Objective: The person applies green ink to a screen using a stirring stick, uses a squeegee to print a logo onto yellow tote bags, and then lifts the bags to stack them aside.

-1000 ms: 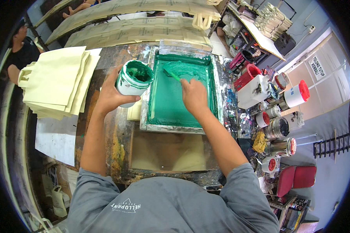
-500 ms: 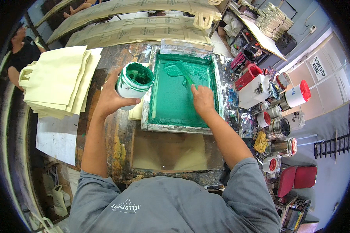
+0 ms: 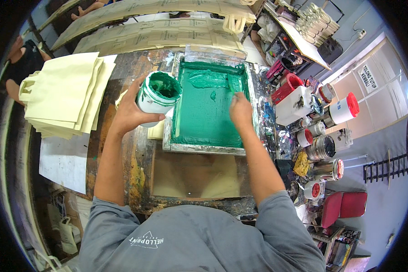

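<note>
My left hand is wrapped round a white tub, its rim and inside coated in thick green ink. The tub is tilted slightly beside the left edge of a wooden screen-printing frame. Green ink covers the frame's mesh, heaped thickest towards the far end. Over the frame's right side, my right hand grips a green-coated spatula; its far end is in the ink near the far right corner. Pale yellow cloth shows under the frame's left edge.
A stack of pale yellow cloth bags lies at the table's left. Ink tubs, cans and a white jerrycan crowd the right side. Racks with printed bags stand beyond the table. Another person is at the far left.
My right hand has moved the spatula to the right through the ink, turning it more upright along the frame's right side. The left hand keeps the tub in nearly the same place.
</note>
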### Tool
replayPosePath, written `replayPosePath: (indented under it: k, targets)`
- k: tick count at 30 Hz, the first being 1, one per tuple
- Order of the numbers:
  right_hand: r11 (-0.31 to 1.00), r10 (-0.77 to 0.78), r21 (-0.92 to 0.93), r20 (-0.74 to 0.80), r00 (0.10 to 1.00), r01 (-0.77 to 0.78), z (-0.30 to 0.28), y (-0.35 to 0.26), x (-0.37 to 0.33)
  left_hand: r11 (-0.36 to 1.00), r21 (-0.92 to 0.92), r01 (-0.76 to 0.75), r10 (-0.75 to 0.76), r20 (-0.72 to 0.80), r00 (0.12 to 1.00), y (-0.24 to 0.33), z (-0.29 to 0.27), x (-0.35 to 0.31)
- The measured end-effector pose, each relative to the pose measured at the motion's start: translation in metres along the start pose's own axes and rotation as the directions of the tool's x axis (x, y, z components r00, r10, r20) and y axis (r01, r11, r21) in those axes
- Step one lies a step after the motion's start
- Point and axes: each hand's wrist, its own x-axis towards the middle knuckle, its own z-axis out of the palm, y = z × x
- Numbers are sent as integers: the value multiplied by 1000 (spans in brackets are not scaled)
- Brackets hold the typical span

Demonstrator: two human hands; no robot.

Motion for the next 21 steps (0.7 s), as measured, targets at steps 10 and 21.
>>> replayPosePath:
  k: [10,21]
  targets:
    - [989,-147,52,262,954,138,43,-58,-14,999,34,-16,15,11,1000,-6,-9,-5]
    - [722,-523,-355,283,804,594,-46,35,32,991,117,-70,64,52,997,13,6,4]
